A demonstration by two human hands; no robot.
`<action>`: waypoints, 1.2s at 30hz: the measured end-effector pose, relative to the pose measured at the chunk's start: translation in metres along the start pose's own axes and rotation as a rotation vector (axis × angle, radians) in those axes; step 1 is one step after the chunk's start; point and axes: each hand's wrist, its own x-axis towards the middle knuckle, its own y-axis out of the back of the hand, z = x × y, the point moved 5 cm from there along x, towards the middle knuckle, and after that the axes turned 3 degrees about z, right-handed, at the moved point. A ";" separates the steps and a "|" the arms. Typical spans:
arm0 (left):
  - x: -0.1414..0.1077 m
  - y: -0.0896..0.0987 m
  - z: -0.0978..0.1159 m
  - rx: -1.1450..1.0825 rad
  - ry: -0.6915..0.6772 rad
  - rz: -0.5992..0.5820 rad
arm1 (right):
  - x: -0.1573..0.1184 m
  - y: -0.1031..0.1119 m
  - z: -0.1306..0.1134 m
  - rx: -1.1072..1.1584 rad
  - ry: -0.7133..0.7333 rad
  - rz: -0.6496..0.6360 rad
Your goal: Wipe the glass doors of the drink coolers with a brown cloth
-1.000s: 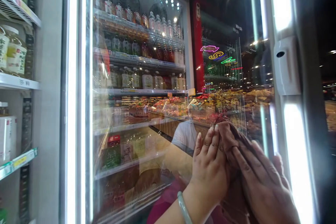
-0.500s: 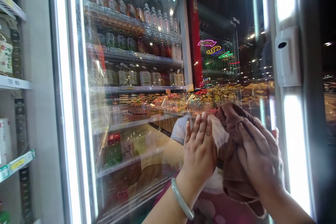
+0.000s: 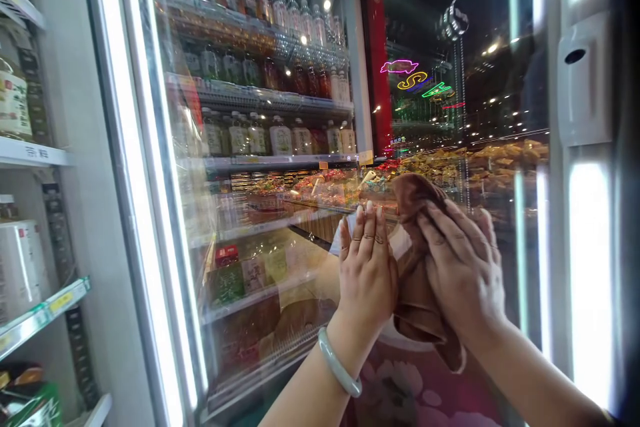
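A glass door (image 3: 280, 213) of a lit fridge stands before me, with reflections across it. My left hand (image 3: 367, 273), a pale bangle (image 3: 337, 363) on its wrist, lies flat against the glass with its fingers stretched out and nothing in it. Just to the right, my right hand (image 3: 465, 267) presses a brown cloth (image 3: 417, 293) to the glass. The cloth bunches above the fingers and hangs down between the two hands. Part of it is hidden under my right palm.
Bottles (image 3: 280, 137) stand on the shelves behind the glass. A white handle-like fixture (image 3: 585, 80) is on the frame at the right, above a bright light strip (image 3: 590, 280). At the left, an open shelf (image 3: 35, 152) holds white containers (image 3: 23, 267).
My right hand and the brown cloth have moved left, closer to my left hand. My left hand has shifted slightly left and up. The view has turned a little.
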 end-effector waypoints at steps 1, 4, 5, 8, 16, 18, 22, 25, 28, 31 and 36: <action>0.000 0.001 -0.003 0.002 0.010 0.004 | 0.002 -0.003 -0.008 0.033 0.028 -0.021; -0.005 0.003 -0.014 0.012 0.037 -0.010 | -0.009 -0.005 -0.026 0.166 0.187 -0.138; -0.008 0.005 -0.018 0.018 0.040 -0.018 | -0.014 -0.003 -0.025 0.190 0.222 -0.173; -0.012 0.008 -0.027 0.035 0.031 -0.028 | -0.015 -0.001 -0.010 0.130 0.226 -0.200; -0.007 0.008 -0.044 0.028 0.014 0.038 | 0.014 -0.022 -0.046 0.123 0.276 -0.132; -0.008 0.011 -0.052 0.032 -0.019 0.046 | 0.008 -0.021 -0.048 0.162 0.371 -0.185; -0.004 0.016 -0.067 0.059 -0.025 0.040 | 0.028 -0.024 -0.033 0.092 0.292 -0.127; -0.002 0.017 -0.074 0.068 0.011 0.057 | 0.046 -0.037 -0.045 0.057 0.180 -0.032; -0.006 0.019 -0.081 0.060 0.027 0.068 | 0.037 -0.044 -0.072 0.110 0.288 -0.094; -0.012 0.022 -0.089 0.056 0.032 0.042 | 0.022 -0.041 -0.075 0.183 0.446 -0.189; -0.013 0.022 -0.097 0.064 0.039 0.062 | 0.048 -0.047 -0.061 0.168 0.340 -0.125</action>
